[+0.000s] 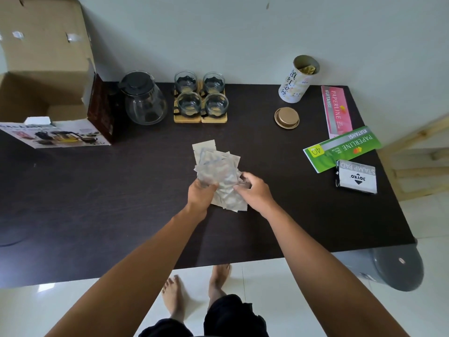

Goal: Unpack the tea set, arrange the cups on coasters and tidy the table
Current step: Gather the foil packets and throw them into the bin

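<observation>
Several glass cups (200,97) stand on wooden coasters (187,118) at the back of the dark table (97,203). A glass teapot (143,99) with a black lid sits just left of them. In the middle of the table lies a pile of pale wrapping sheets (217,161). My left hand (201,193) and my right hand (252,189) both grip the pile's near end, one on each side.
An open cardboard box (46,93) with a printed front lies at the back left. A white tea tin (297,80) stands open at the back right, its gold lid (286,117) beside it. Pink and green receipt books (340,152) and a stamp pad box (356,176) lie near the right edge. A grey bin (388,268) stands below the right corner.
</observation>
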